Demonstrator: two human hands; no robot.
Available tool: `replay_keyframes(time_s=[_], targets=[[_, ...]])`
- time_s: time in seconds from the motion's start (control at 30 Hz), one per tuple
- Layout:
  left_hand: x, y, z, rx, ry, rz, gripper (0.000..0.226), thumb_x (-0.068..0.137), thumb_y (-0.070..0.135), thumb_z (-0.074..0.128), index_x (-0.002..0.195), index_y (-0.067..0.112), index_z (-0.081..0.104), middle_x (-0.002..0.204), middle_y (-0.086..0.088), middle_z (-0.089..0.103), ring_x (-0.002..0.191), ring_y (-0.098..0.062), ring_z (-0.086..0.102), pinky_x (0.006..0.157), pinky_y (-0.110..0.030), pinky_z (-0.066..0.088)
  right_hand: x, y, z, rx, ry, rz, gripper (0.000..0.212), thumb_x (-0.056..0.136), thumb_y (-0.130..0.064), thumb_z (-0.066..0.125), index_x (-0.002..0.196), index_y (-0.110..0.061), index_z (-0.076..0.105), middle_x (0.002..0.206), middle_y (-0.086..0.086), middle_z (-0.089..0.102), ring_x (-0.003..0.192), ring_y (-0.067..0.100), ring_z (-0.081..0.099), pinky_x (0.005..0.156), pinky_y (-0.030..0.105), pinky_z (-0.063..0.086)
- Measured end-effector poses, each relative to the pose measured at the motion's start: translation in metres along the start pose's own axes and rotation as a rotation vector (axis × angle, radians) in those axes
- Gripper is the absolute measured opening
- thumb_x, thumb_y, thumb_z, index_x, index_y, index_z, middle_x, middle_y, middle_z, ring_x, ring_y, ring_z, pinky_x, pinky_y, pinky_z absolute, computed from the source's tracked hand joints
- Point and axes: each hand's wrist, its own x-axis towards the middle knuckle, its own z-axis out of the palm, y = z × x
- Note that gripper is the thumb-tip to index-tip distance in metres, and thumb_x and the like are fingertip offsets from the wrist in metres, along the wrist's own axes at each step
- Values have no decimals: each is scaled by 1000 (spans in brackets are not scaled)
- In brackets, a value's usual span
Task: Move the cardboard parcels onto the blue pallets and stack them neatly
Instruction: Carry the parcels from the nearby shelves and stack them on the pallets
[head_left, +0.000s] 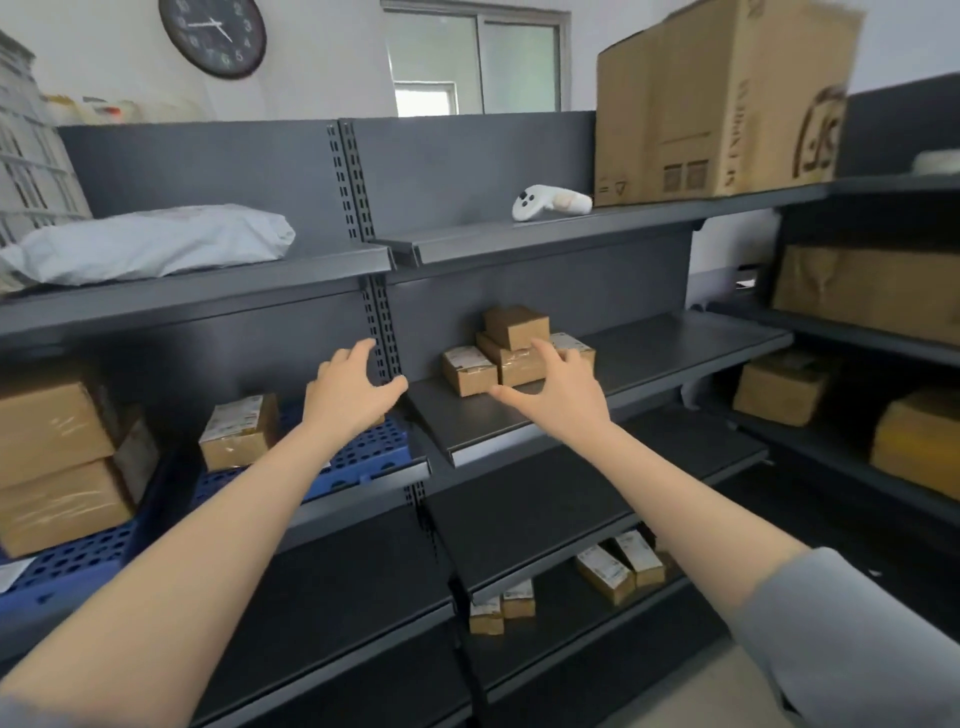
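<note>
right hand (561, 397) spread before parcel stack (515, 325)

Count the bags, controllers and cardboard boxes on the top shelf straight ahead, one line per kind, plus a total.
White mailing bag: 1
White controller: 1
Large cardboard box: 1
Total: 3

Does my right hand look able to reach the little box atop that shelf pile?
Probably yes: the right hand is spread open right at the pile, and nothing sits over the top box.
</note>
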Motion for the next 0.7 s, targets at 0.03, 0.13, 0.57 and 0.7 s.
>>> replay_keyframes(time_s=[0.03, 0.13, 0.57, 0.7], targets=[[-2, 11, 3, -2, -2, -1, 70, 87, 48, 55, 146, 23, 29, 146, -13, 38, 133, -35, 35, 103, -48, 39, -4, 11, -11, -4, 8, 5, 84, 77, -66, 60, 144, -24, 32, 144, 15, 39, 131, 33, 38, 100, 47, 43], [-11, 54, 18, -32, -11, 9, 69, 87, 47, 56, 146, 21, 30, 146, -13, 38, 133, -35, 35, 101, -46, 39, -18, 52, -49, -27, 35, 32, 82, 79, -64, 60, 145, -24, 30, 143, 14, 39, 131, 32, 36, 101, 46, 42], [-100, 289, 137, -239, -89, 179, 67, 84, 48, 55, 143, 22, 35, 146, -6, 42, 131, -29, 41, 105, -43, 39, -93, 259, -196, -159, -2, 256, 87, 78, -66, 59, 148, -27, 25, 150, 12, 33, 136, 30, 34, 106, 47, 41], [-110, 327, 163, -272, -147, 196, 68, 86, 47, 56, 144, 24, 32, 148, -4, 39, 134, -26, 39, 104, -42, 39, -102, 297, -217, -164, 9, 289, 85, 80, -63, 60, 148, -27, 24, 152, 11, 32, 137, 31, 33, 107, 48, 40]])
